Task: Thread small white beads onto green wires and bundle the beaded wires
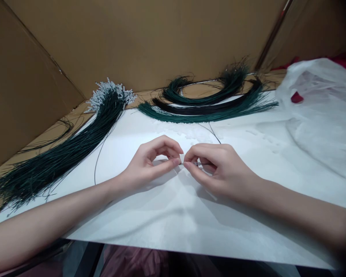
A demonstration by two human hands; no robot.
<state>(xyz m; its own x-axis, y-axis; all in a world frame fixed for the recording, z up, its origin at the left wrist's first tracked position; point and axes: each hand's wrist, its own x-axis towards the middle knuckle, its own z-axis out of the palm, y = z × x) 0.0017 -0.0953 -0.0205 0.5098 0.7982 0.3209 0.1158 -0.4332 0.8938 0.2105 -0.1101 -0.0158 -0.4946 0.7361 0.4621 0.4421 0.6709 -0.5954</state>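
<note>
My right hand (pixel 222 165) pinches a thin dark wire (pixel 203 164) between thumb and forefinger, low over the white tabletop. Part of this wire shows behind the right thumb, with small pale bits along it. Just to the left, my left hand (pixel 157 159) has its thumb on the wire's near end, the other fingers curled behind; the forefinger tip sits slightly above the thumb. The fingertips of both hands nearly meet. Beyond them lies a scatter of tiny white beads (pixel 187 132), too small to make out singly.
A bundle of dark green wires (pixel 89 134) with white beaded ends (pixel 111 92) lies at left. Curved bundles of green wire (pixel 202 115) rest at the back. A clear plastic bag (pixel 323 96) stands at right. Cardboard walls (pixel 150 42) enclose the white tabletop (pixel 167 223).
</note>
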